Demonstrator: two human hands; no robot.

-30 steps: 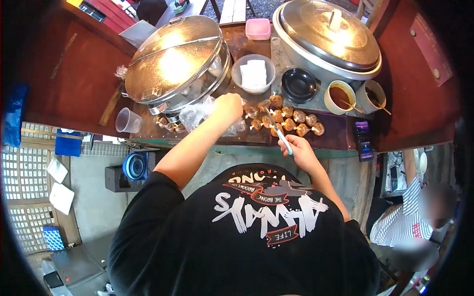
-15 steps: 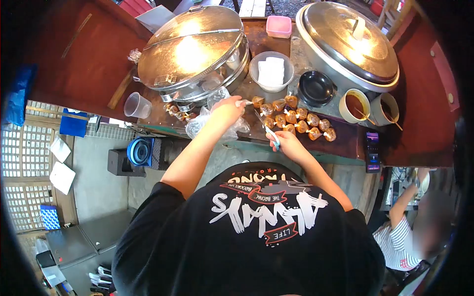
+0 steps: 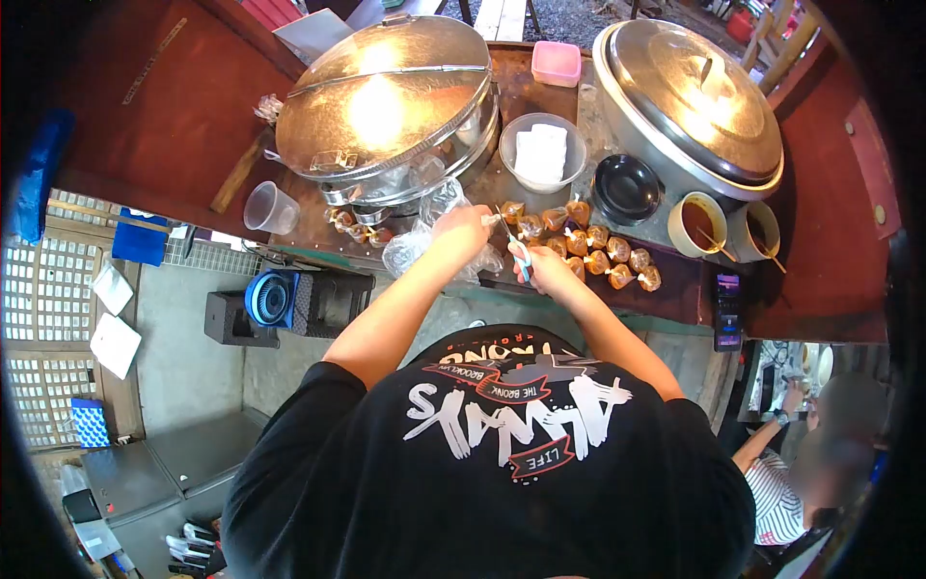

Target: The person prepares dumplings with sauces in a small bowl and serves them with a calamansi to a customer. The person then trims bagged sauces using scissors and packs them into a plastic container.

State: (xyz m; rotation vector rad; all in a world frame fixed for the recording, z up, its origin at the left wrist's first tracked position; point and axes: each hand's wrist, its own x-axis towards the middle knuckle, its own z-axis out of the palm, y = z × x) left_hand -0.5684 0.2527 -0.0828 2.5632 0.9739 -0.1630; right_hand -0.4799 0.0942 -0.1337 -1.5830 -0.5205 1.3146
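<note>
My left hand [image 3: 461, 234] pinches the twisted plastic end of a small tied bag of brown sauce [image 3: 512, 209]. In my right hand [image 3: 553, 272] is a pair of scissors [image 3: 522, 261] with light-blue handles; the blades point up toward the pinched end. Whether the blades touch the plastic, I cannot tell. Several more tied sauce bags [image 3: 597, 237] lie in rows beyond and right of my right hand. Clear plastic bags [image 3: 410, 253] lie crumpled beside my left wrist, and a few sauce bags [image 3: 357, 233] sit farther left.
Two large lidded pots [image 3: 386, 101] [image 3: 694, 92] stand at the back. Between them are a bowl with white tissues [image 3: 540, 154], a pink container [image 3: 557, 64] and black bowls [image 3: 626, 188]. Sauce cups [image 3: 698, 225], a phone [image 3: 728, 309] and a plastic cup [image 3: 270, 207] stand around. A co-worker [image 3: 772, 492] is at right.
The scissors have swung more upright, and their blades are now closer to the twisted end in my left hand. The view has shifted slightly. The co-worker's arms have moved.
</note>
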